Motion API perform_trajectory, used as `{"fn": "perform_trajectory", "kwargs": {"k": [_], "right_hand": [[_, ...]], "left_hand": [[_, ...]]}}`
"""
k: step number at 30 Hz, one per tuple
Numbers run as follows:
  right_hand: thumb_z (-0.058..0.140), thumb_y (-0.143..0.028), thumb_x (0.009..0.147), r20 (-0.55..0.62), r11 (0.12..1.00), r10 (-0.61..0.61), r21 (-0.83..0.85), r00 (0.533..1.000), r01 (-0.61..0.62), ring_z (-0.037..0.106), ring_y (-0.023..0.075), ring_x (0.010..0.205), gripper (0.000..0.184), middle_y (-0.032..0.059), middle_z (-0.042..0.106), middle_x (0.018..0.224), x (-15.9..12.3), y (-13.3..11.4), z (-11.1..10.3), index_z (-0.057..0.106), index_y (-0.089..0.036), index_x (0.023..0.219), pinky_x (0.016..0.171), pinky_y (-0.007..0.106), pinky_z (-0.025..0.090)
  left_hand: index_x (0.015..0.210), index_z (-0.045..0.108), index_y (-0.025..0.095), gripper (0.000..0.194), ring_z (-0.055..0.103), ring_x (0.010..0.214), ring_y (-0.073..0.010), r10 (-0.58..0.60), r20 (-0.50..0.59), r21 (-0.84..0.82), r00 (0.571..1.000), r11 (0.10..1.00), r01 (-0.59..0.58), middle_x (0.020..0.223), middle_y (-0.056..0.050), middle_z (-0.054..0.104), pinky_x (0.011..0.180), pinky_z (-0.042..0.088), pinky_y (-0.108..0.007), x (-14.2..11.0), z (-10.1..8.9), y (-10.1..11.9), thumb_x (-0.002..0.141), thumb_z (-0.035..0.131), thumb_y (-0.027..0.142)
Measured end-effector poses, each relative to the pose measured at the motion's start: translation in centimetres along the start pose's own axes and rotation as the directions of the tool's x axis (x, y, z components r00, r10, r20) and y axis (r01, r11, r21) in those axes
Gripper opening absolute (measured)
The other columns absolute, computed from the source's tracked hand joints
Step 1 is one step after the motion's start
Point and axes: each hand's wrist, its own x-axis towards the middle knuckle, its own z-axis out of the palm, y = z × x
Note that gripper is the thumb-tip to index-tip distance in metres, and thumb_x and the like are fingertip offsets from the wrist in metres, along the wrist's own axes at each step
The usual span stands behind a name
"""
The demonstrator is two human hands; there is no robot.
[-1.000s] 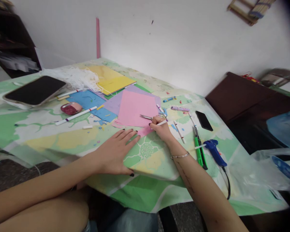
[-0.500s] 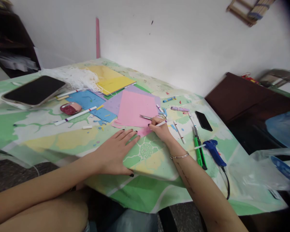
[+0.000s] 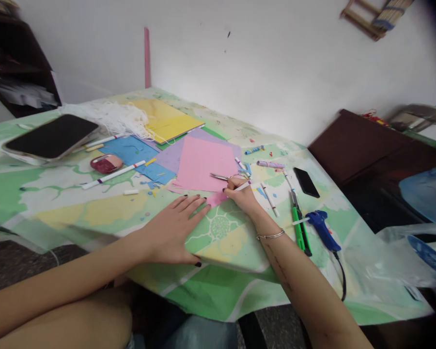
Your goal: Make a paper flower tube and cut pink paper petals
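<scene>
My right hand (image 3: 241, 193) is closed around a white marker (image 3: 244, 185) with a purple band, held at a slant. Under its fingers lies a small pink paper piece (image 3: 217, 198); whether the tip touches it is hidden. My left hand (image 3: 181, 225) lies flat with fingers spread on the tablecloth, its fingertips at the left edge of that piece. Just beyond is a larger pink sheet (image 3: 207, 162). Scissors (image 3: 220, 176) rest on this sheet, their handles partly behind my right hand.
A green box cutter (image 3: 298, 223), a blue glue gun (image 3: 323, 230) and a black phone (image 3: 306, 182) lie to the right. At left are a larger phone (image 3: 53, 135), white yarn (image 3: 109, 118) and a red oval object (image 3: 106, 164). Yellow sheets (image 3: 167, 118) lie behind.
</scene>
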Motion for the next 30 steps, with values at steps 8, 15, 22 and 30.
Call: {"fn": "perform_trajectory", "kwargs": {"k": [8, 15, 22, 30], "right_hand": [[0.053, -0.014, 0.061, -0.031, 1.000, -0.028, -0.008, 0.999, 0.028, 0.029, 0.0108, 0.052, 0.027, -0.0058, 0.030, 0.048, 0.07, 0.24, -0.01, 0.031, -0.021, 0.048, 0.050, 0.026, 0.023], [0.053, -0.016, 0.064, -0.069, 1.000, -0.010, -0.025, 0.998, 0.009, 0.032, 0.0117, 0.053, 0.026, -0.0057, 0.032, 0.049, -0.03, 0.22, -0.02, 0.033, -0.021, 0.049, 0.052, 0.026, 0.027], [0.053, -0.014, 0.064, -0.041, 0.998, -0.035, -0.046, 0.999, 0.033, 0.031, 0.0111, 0.053, 0.028, -0.0060, 0.031, 0.049, -0.04, -0.06, 0.13, 0.031, -0.021, 0.049, 0.052, 0.026, 0.026], [0.054, -0.014, 0.062, -0.007, 0.999, -0.048, -0.020, 0.999, 0.047, 0.027, 0.0100, 0.051, 0.028, -0.0064, 0.029, 0.049, 0.04, 0.33, 0.00, 0.030, -0.021, 0.049, 0.050, 0.025, 0.022]], "left_hand": [[0.145, 0.025, 0.013, 0.113, 0.018, 0.140, -0.0355, 0.003, -0.003, -0.005, 1.000, 1.000, -0.003, 0.152, -0.019, 0.022, 0.113, 0.009, -0.047, 0.04, -0.13, 0.06, 0.058, 0.054, 0.079], [0.145, 0.025, 0.013, 0.113, 0.018, 0.140, -0.0346, 0.006, -0.003, 0.017, 1.000, 1.000, -0.006, 0.152, -0.019, 0.022, 0.113, 0.010, -0.047, 0.03, -0.11, 0.06, 0.059, 0.052, 0.081], [0.145, 0.025, 0.013, 0.114, 0.017, 0.140, -0.0345, 0.008, -0.007, 0.022, 1.000, 1.000, -0.008, 0.152, -0.019, 0.022, 0.113, 0.009, -0.047, 0.05, -0.11, 0.06, 0.059, 0.053, 0.080], [0.146, 0.025, 0.012, 0.114, 0.017, 0.140, -0.0344, -0.002, 0.009, 0.028, 1.000, 1.000, 0.002, 0.152, -0.020, 0.023, 0.113, 0.009, -0.046, 0.07, -0.19, 0.14, 0.058, 0.054, 0.080]]}}
